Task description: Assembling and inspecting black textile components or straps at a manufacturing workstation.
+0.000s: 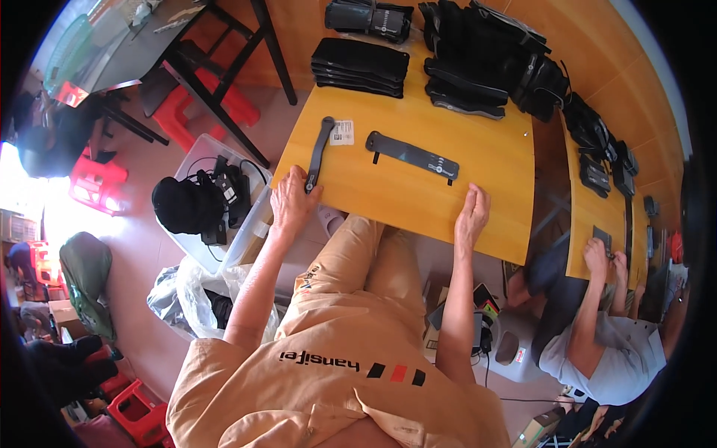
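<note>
Orange-yellow wood fills the middle of the head view: a desk [418,187] seen from above, its edges bowed by the wide lens, with the person's own forearms rising from the lower edge over a tan shirt. Left hand [293,200] rests at the near left corner of the desk, its grip loosely curled, fingertips touching the lower end of a narrow dark strap piece [318,154] that lies flat and runs away from the person; whether the fingers actually pinch it cannot be told, and it looks more pinned in place than lifted. Just beside the far end of that strap lies a small white printed tag [342,132]. Right hand [471,216] sits at the near edge, fingers together and mostly straight, its grip open and holding nothing, as though steadying against the desk. Between and beyond the two hands lies a longer flat black strip [412,156], set slantwise with small tabs at its ends, apart from both hands. Along the far edge stand stacks of flat black pads [358,66] and a heap of black strapped gear [493,63], seemingly kept within reach as stock. On the floor to the left sits a clear plastic bin [196,160] with dark items and cables. At the right, another person [605,343] in a white shirt works at a neighbouring desk [597,216].
</note>
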`<state>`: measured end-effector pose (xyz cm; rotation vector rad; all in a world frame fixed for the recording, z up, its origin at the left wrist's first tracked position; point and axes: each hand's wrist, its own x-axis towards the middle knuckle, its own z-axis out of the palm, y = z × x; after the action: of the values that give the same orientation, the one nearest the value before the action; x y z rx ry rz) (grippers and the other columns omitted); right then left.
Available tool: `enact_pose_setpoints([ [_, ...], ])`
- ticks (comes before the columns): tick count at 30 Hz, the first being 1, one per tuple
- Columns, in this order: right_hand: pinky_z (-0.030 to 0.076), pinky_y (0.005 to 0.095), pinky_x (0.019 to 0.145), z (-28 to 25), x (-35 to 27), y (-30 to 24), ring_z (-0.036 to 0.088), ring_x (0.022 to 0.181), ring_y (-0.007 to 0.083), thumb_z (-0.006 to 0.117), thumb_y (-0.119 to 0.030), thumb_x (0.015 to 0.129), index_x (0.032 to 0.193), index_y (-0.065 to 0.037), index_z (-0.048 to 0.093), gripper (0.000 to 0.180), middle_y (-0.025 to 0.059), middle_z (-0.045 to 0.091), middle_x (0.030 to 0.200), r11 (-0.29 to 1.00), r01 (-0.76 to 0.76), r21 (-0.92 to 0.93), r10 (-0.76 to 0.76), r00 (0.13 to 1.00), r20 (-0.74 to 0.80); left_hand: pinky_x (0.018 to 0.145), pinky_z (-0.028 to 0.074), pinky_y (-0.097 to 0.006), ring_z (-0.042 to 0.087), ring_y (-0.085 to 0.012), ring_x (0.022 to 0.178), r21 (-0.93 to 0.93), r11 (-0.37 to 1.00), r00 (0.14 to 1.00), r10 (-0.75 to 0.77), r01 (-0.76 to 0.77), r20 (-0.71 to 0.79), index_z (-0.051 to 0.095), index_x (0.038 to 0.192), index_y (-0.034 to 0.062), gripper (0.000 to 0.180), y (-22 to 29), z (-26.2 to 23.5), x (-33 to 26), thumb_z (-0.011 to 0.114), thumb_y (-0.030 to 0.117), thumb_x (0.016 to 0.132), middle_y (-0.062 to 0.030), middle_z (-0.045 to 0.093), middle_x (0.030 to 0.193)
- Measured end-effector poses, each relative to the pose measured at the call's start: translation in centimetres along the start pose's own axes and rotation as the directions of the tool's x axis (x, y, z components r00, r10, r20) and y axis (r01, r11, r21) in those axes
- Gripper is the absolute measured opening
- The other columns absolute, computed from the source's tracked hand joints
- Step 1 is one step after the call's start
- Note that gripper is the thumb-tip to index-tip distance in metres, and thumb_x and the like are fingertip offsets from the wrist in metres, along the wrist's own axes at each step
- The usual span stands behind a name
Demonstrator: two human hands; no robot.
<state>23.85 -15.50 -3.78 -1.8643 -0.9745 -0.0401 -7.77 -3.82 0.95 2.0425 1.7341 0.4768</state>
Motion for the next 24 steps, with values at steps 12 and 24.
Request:
enact_pose_setpoints([
  [12, 0.047, 0.0270, 0.075, -1.7, -4.5, -11.4, 0.058, 0.086, 0.0166, 0.057, -0.007, 0.087, 0.097, 0.000, 0.063, 0.013, 0.0077, 0.059, 0.095, 0.873, -0.171, 0.456, 0.005, 0.940, 0.342, 0.041, 0.024, -0.018, 0.035, -0.0002, 0.046, -0.881, 0.254, 0.916, -0.102, 0.400, 0.387, 0.057, 0.084, 0.0093, 0.024, 3.9, 0.2, -4.1, 0.068, 0.031, 0.083, 0.0087, 0.046, 0.061],
  [24, 0.050, 0.0290, 0.066, -3.3, -6.1, -15.7, 0.063, 0.077, 0.0219, 0.067, 0.006, 0.075, 0.091, 0.002, 0.066, 0.017, 0.0116, 0.063, 0.089, 0.866, 0.216, 0.451, -0.391, 0.855, 0.340, 0.051, 0.043, -0.018, 0.053, -0.0055, 0.059, -0.842, 0.141, 0.807, 0.243, 0.520, 0.539, 0.058, 0.095, 0.0011, 0.026, 7.4, -0.3, -6.2, 0.060, 0.026, 0.090, -0.0008, 0.059, 0.073],
])
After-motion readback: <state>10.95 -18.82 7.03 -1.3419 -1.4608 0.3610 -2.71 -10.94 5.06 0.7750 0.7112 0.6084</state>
